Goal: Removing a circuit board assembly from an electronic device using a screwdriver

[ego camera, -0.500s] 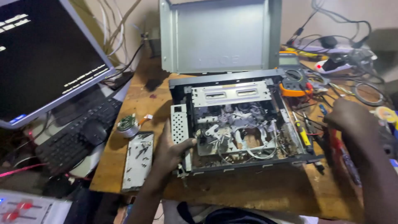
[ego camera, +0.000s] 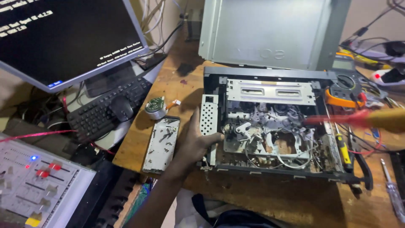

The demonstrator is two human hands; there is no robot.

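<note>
The left grip [ego camera: 195, 141] is clamped on the left edge of an opened video cassette recorder [ego camera: 270, 122], thumb pressed against a perforated metal bracket [ego camera: 209, 115] and fingers wrapped outside the chassis. Just left of it on the wooden table [ego camera: 270, 198] lies a narrow metal tray of screws [ego camera: 161, 143], with a small round motor [ego camera: 155, 107] beyond. The right grip is out of view (only a blurred screwdriver [ego camera: 358, 119], red shaft and yellow handle, reaches in over the recorder's right side). Farther left sit a black keyboard [ego camera: 105, 110] and a monitor [ego camera: 63, 38].
</note>
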